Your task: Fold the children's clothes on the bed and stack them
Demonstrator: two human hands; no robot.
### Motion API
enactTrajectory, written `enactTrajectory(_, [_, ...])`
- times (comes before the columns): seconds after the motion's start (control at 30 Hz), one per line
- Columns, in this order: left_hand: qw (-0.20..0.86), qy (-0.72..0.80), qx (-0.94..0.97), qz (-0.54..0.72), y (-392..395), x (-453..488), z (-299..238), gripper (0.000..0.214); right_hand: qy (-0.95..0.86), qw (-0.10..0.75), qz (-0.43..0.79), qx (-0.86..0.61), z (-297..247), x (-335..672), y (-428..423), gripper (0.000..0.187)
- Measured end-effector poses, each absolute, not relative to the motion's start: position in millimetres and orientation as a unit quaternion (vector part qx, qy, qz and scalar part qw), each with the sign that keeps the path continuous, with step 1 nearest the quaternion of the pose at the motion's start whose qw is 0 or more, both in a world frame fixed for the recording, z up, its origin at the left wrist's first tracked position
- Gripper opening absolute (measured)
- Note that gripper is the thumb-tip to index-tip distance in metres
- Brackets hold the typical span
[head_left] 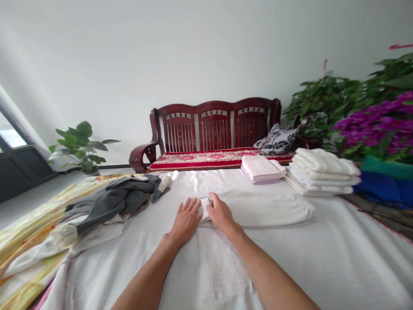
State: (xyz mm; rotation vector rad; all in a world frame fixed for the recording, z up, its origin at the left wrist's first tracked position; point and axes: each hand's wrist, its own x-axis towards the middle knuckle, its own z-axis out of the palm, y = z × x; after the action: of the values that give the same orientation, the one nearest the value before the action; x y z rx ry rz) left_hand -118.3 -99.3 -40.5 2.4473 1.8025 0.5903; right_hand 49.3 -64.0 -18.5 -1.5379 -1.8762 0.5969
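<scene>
A pair of white ribbed trousers (267, 209), by its look, lies folded lengthwise in a long strip on the white sheet (200, 267), with a gathered end at the right. My left hand (186, 219) rests flat at the strip's left end, fingers stretched out and fingertips touching the cloth. Close beside it, my right hand (221, 213) has its fingers curled on the small turned-over part of that end. The cloth under the right fingers is partly hidden by the hand.
Grey and white clothes (119, 198) lie in a loose heap at left, near a yellow patterned cloth (19, 245). A pink folded stack (260, 168) and a taller white folded stack (322, 172) stand at back right. Beyond are a wooden bench (214, 125) and potted plants (82, 146).
</scene>
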Motion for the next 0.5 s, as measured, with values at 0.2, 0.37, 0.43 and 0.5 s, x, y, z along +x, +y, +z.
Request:
enactTrajectory(0.2, [0.014,0.588,0.795,0.148,-101.7,-122.6,-38.6,0.055,-0.805,0.306,0.044,-0.506,-15.0,61.0,-67.7,0.048])
enactTrajectory(0.37, [0.025,0.577,0.805,0.132,-100.9,-127.1,-38.6,0.056,-0.870,0.194,0.071,-0.447,-25.8,68.8,-69.2,0.051])
enactTrajectory(0.43, [0.029,0.579,0.805,0.128,-101.4,-127.6,-37.5,0.056,-0.868,0.175,0.081,-0.458,-29.0,69.8,-70.0,0.051])
enactTrajectory(0.5, [0.034,0.582,0.803,0.126,-102.8,-127.4,-35.7,0.057,-0.863,0.176,0.079,-0.467,-30.1,70.2,-70.4,0.052])
